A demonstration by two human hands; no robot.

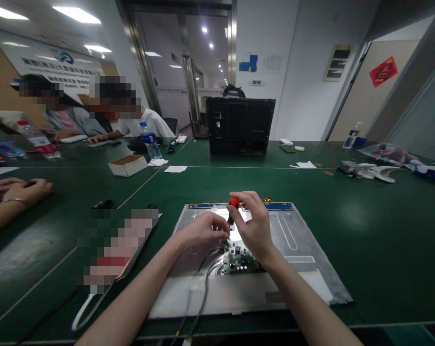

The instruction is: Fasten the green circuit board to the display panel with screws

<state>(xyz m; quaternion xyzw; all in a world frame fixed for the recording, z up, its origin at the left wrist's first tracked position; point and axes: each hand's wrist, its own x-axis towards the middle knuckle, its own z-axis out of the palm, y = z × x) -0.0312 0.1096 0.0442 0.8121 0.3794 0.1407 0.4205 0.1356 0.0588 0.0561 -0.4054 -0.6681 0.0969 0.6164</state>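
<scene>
A metal-backed display panel [304,240] lies flat on the green table in front of me. Near its middle sits a green circuit board [239,259], with dark cables [207,288] running from its left side toward the table's front edge. My right hand [253,221] grips a red and black screwdriver [233,203] by its handle, tip pointing down toward the board's upper edge. Close beside the screwdriver's lower end, my left hand [206,228] has its fingers curled together; what they hold, if anything, is hidden. Along the panel's far edge runs a blue circuit strip [275,206].
Left of the panel lies a blurred-out pinkish device [119,250] with a white cable. A black monitor back [241,127] stands beyond, with an open small box [128,166] and a water bottle [150,141] to its left. Another person's hands [22,192] rest at left.
</scene>
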